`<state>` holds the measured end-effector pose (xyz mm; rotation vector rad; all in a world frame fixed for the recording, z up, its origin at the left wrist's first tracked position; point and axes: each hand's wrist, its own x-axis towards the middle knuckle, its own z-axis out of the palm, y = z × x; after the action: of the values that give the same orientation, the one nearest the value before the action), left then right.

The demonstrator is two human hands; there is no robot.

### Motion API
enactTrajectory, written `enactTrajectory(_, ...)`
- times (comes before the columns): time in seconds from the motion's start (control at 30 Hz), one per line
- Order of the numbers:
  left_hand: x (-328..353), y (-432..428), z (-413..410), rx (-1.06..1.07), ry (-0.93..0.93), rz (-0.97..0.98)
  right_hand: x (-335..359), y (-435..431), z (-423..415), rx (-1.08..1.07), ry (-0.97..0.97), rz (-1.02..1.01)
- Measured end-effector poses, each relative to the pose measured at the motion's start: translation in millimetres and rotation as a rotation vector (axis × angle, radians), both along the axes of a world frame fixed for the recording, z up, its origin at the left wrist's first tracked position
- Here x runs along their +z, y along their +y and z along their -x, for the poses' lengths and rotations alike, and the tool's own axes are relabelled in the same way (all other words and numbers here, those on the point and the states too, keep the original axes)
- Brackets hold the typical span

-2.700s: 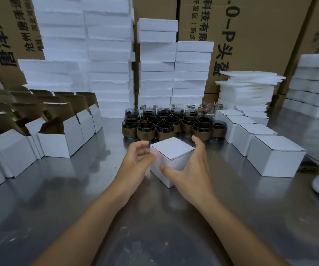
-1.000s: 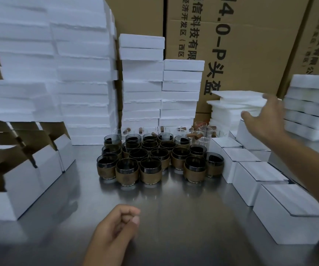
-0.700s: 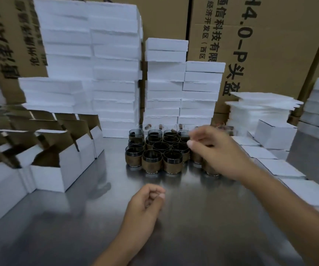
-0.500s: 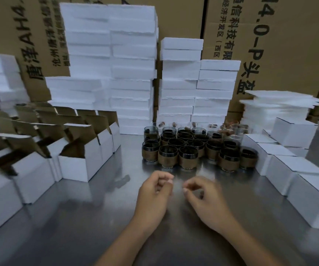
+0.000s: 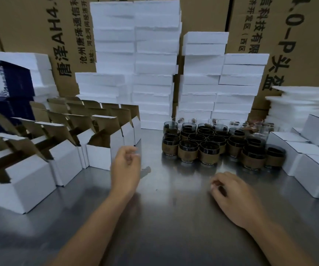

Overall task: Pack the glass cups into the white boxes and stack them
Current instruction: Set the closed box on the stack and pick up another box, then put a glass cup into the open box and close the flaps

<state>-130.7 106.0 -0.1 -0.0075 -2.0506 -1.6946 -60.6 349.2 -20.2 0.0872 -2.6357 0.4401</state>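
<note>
White open boxes (image 5: 99,148) (left) — left hand (image 5: 125,169) near.

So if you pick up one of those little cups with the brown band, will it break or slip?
Probably breakable: the front cup looks like glass, so a knock against its close-packed neighbours might chip it. The brown band likely gives some grip. Short and wide, it seems unlikely to tip on the metal table.

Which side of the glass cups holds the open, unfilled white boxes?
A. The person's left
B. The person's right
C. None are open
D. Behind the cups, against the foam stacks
A: the open boxes, flaps up, stand left of the glass cups, by the left hand; the closed boxes sit on the right.
</note>
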Motion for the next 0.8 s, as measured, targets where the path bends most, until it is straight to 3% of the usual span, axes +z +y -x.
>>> enactTrajectory(0.17,2.5,-52.2,18.9,0.19,0.032,0.184,1.3,-1.5,0.5,0.009,-0.006,0.006)
enactTrajectory(0.4,-2.3,-87.6,36.5,0.122,-0.154,0.582,1.2,-0.2,1.1,0.015,-0.023,0.039)
enactTrajectory(0.57,4.5,-79.0,33.5,0.134,-0.101,0.731,0.4,0.7,2.6,0.016,-0.029,0.038)
enactTrajectory(0.8,22.5,-5.7,-3.0,0.024,0.159,0.784,-0.1,1.4,3.5,0.013,-0.04,0.036)
